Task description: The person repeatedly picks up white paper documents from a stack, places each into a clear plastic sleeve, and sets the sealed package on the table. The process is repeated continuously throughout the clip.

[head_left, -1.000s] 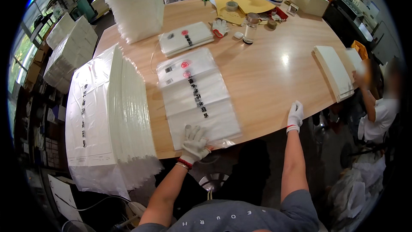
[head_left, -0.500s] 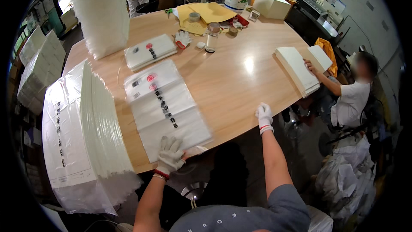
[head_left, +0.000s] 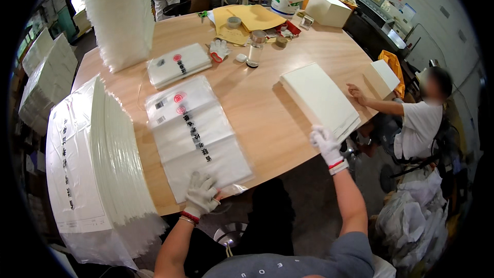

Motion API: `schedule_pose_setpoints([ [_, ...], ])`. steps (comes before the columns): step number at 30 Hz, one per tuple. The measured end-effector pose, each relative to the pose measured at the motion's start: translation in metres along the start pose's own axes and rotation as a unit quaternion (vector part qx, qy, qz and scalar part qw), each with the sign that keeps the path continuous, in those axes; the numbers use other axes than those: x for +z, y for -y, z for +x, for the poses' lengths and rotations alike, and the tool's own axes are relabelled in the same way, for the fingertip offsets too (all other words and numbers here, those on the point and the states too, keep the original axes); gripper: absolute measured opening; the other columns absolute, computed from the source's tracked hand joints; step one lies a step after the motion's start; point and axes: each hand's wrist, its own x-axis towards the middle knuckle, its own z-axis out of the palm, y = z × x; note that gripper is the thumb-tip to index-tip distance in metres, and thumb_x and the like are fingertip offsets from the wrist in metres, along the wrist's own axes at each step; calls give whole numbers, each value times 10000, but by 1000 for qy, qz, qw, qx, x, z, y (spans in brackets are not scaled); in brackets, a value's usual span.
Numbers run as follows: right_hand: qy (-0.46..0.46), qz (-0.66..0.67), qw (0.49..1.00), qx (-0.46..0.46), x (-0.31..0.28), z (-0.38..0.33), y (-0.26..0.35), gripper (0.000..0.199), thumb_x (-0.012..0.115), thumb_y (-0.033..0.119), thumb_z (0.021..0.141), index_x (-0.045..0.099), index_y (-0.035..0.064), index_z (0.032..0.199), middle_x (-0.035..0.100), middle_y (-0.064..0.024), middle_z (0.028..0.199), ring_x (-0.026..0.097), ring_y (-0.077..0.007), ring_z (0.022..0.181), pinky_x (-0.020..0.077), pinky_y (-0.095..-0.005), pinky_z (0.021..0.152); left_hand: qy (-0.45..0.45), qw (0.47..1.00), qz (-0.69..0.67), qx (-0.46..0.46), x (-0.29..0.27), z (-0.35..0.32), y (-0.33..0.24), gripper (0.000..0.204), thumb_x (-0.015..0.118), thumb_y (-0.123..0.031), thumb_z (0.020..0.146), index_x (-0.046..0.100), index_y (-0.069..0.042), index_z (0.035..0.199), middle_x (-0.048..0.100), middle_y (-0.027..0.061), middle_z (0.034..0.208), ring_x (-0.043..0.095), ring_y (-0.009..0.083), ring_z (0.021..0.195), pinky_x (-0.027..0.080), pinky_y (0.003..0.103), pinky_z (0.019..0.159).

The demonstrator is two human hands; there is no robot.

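Observation:
My left hand (head_left: 201, 194), in a white knit glove, lies with fingers spread on the near end of a clear printed plastic bag (head_left: 201, 133). Under the palm the bag is flat on the table. A thick stack of white sheets (head_left: 321, 102) lies askew toward the right. My gloved right hand (head_left: 326, 144) is at its near left corner, fingers bent against the edge; the fingertips are partly hidden. Beyond the bag is a folded pile of similar plastic bags (head_left: 180, 66).
A tall plastic-wrapped stack (head_left: 85, 159) stands at the left, another white stack (head_left: 117, 20) behind it. A jar (head_left: 256, 49), a spare glove (head_left: 219, 49) and yellow envelopes (head_left: 254, 16) lie far back. At the right sits a co-worker (head_left: 422, 123) beside a white block (head_left: 381, 78).
The stack of white sheets has slid left and nearer, away from the co-worker's hand. My right hand has moved slightly right to its corner; my left hand stays on the bag.

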Motion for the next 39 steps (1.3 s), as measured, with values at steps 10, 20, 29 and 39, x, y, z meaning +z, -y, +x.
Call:
schedule_pose_setpoints([
  [10,-196,-487,851,-14,-67,158,-37,635,611,429,776,437,45,1251,454,-179,1275,421,-362,1165,371,-437,955,11,1000,-10,5,5,6,9,166,689,-239,628,596,-102,623,625,91,1023,557,288,1021,339,538,980],
  [20,-151,-453,874,95,-48,189,-39,563,484,529,811,540,75,1139,552,-211,1140,515,-355,1069,419,-424,883,15,1000,-22,-6,2,14,7,158,727,-212,568,616,-150,661,629,68,974,576,280,950,414,529,880],
  [29,-169,-438,873,133,-20,143,-15,651,451,574,807,494,68,1212,546,-225,1161,515,-373,1081,416,-434,898,14,1000,-25,2,-3,14,6,197,725,-224,580,603,-137,708,620,80,996,572,289,946,398,531,902],
  [39,-314,-205,899,-227,8,58,-17,421,532,210,895,437,-12,1240,493,-225,1211,495,-354,1102,404,-412,929,36,987,34,-153,9,15,-45,220,680,-279,682,611,-83,754,533,131,1166,419,327,1164,201,552,1021],
])
